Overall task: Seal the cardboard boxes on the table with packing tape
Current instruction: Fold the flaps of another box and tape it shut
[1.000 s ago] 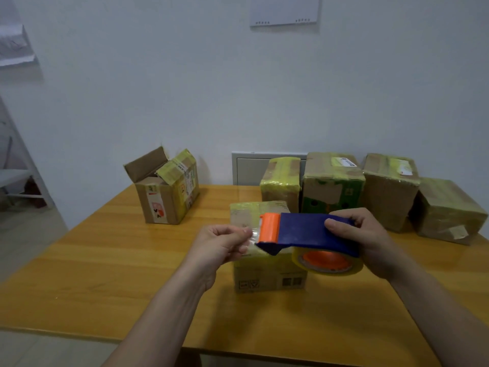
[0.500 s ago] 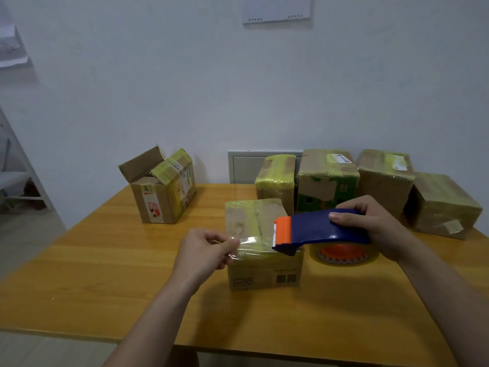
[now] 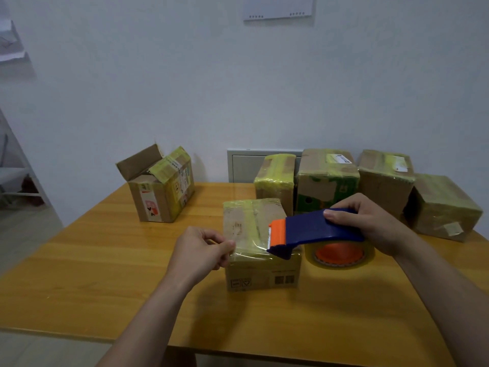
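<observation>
Left hand (image 3: pixel 201 250) pinched the tape's free end (image 3: pixel 247 243) at centre-frame box (image 3: pixel 260 250); right hand (image 3: pixel 370 223) clenched the dispenser (image 3: pixel 315 229). Best practice: anchor the end over the edge, pull flat and taut.

I can make out very little writing from here. On the front face of the box (image 3: pixel 262 271) nearest my edge of the table (image 3: pixel 79 274), I see small printed handling symbols at the lower left and two dark code squares at the lower right, none of them readable. The open box (image 3: pixel 161 192) near the far left corner carries a strip with digits that look like "030", though I cannot be sure, plus a white sticker with red marks too blurred to read. White shipping labels sit on two boxes (image 3: pixel 338 158) (image 3: pixel 401 165) along the far edge; their print is too small. The paper sheet (image 3: pixel 279 7) on the wall shows only dots.
</observation>
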A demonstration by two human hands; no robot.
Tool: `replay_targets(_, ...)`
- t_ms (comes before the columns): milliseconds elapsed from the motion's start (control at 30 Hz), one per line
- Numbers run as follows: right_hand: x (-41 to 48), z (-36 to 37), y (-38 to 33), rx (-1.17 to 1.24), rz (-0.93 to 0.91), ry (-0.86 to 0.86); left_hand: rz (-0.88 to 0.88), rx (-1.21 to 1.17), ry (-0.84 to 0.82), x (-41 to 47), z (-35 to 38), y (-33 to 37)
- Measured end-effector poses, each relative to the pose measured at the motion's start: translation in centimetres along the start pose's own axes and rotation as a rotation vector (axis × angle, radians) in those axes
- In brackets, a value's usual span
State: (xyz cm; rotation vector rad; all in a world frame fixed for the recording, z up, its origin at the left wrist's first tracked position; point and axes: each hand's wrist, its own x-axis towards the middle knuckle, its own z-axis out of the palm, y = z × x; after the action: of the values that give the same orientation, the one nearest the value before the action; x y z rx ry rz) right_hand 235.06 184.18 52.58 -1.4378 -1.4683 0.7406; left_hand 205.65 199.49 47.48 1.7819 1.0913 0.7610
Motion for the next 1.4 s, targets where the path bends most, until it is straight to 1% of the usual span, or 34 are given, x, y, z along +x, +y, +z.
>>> replay_targets(133, -0.1, -0.1, -0.4, 0.018, 0.011, -0.055, 0.029, 0.094, 0.031, 0.0, 0.0, 0.0)
replay_targets(233, -0.2, -0.2, -0.7, 0.020, 0.015, -0.114, 0.046, 0.121, 0.043, -0.2, 0.0, -0.1)
replay_targets(800, 0.6, 1.0, 0.7, -0.014, -0.078, -0.056, 0.049, 0.157, 0.065, -0.8, 0.2, -0.4)
replay_targets(867, 0.5, 1.1, 1.0, -0.005, -0.078, -0.034, 0.026, 0.154, 0.049, -0.6, -0.1, -0.6)
replay_targets(1033, 0.4, 1.5, 1.5, 0.028, -0.072, 0.007, -0.110, -0.003, -0.074, 0.0, -0.7, -1.0)
replay_targets(1167, 0.8, 3.0, 1.4, 0.029, -0.065, -0.006, -0.108, -0.023, -0.092, 0.7, -1.6, -1.3)
replay_targets(1267, 1.5, 4.9, 0.8, 0.012, -0.054, -0.014, -0.093, 0.084, -0.076, 1.8, -3.3, -1.5)
replay_targets(1400, 2.8, 7.9, -0.2, 0.000, -0.030, -0.058, -0.052, 0.386, -0.028, 4.0, -4.9, -1.4)
